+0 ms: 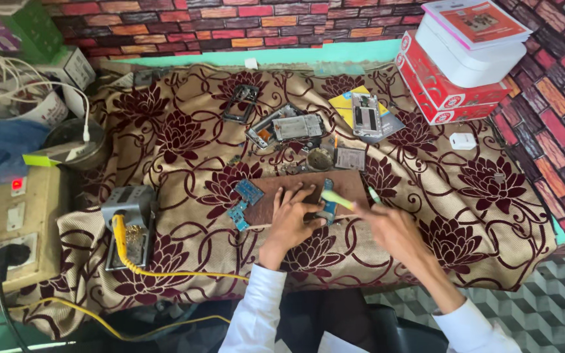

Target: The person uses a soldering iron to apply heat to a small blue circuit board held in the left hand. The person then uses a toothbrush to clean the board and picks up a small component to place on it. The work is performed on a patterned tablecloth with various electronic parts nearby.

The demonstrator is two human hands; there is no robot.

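Note:
My left hand (292, 219) lies flat on a brown work board (351, 186), its fingers pinning a blue circuit board (327, 196). My right hand (390, 229) grips a yellow-green tool (338, 199) whose tip reaches the blue circuit board; the hand is blurred. Two more blue circuit boards (248, 191) lie at the board's left end. The table is covered with a beige cloth with maroon flowers (465, 196).
Opened phone frames and parts (285, 127) lie behind the board. A soldering stand with a yellow cable (127, 225) sits left, a power box (8, 229) further left. Red and white boxes (459, 59) are stacked at the back right. A brick-pattern wall stands behind.

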